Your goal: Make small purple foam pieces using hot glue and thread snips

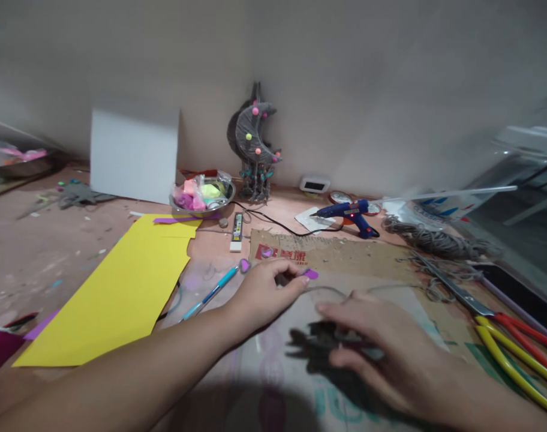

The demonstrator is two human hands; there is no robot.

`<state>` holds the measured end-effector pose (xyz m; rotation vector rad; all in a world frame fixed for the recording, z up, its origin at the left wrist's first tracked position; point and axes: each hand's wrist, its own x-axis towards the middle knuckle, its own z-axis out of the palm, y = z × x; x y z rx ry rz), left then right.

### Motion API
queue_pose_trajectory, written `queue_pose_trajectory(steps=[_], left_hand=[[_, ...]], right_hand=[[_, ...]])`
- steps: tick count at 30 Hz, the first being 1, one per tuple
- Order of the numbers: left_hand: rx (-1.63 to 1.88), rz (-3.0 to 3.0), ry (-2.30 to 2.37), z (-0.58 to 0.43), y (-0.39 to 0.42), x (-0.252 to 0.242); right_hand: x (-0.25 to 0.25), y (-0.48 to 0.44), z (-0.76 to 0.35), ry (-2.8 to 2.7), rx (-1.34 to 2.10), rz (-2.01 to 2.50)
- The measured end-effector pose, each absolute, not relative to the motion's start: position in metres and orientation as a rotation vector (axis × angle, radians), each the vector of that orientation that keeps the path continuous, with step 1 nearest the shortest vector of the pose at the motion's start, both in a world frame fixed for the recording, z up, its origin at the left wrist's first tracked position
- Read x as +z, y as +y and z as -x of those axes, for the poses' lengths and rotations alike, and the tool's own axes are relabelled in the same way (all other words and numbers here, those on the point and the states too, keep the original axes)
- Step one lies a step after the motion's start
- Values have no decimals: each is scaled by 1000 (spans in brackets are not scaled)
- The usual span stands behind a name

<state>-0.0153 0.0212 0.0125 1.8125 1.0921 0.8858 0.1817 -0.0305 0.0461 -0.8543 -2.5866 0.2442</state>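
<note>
Purple cut-out (311, 274), right at the fingertips of the left hand (264, 287), which has it pinched over the cardboard (336, 255)! Shaping looks done on this one, I'd judge, and on two small purple pieces: one (245, 266) at its nine o'clock, another (267, 253) towards ten. Joining looks unfinished: a thin grey strand (324, 288) runs from just below the cut-out towards the right hand (384, 336), and I see no bond between strand and cut-out. That right hand is loosely spread, thumb and forefinger apart, nothing clear between them.

Further out, the glue gun (352, 211) sits at one o'clock, red light showing; grey yarn (435, 239) lies between two and three, scissors (474, 300) between three and four. A bead-dotted crescent (246, 135) stands at eleven and looks complete. Nine o'clock brings the blue pen (213, 291) and, beyond it, a yellow sheet (116, 288) on the surface (53, 234).

Now the murky bits! Fingers cover part of the cut-out, so its full outline is anyone's guess; motion smears the right hand, which hides a stretch of strand, and the scissors' handles run out of view.
</note>
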Motion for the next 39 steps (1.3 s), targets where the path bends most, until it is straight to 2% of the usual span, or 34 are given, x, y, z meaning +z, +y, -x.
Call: queue_pose_trajectory(steps=[5, 9, 12, 17, 39], left_hand=[[926, -1759, 1105, 15, 21, 12], [918, -1765, 1106, 14, 20, 14], [910, -1792, 1094, 14, 20, 14], [867, -1863, 1052, 13, 19, 13], [900, -1997, 1092, 14, 19, 15]], right_hand=[[43, -33, -170, -2572, 358, 914], [41, -17, -170, -2123, 414, 1370], [35, -7, -168, -1858, 633, 1516], [25, -4, -161, -1752, 868, 1462], [23, -7, -163, -1899, 835, 1440]])
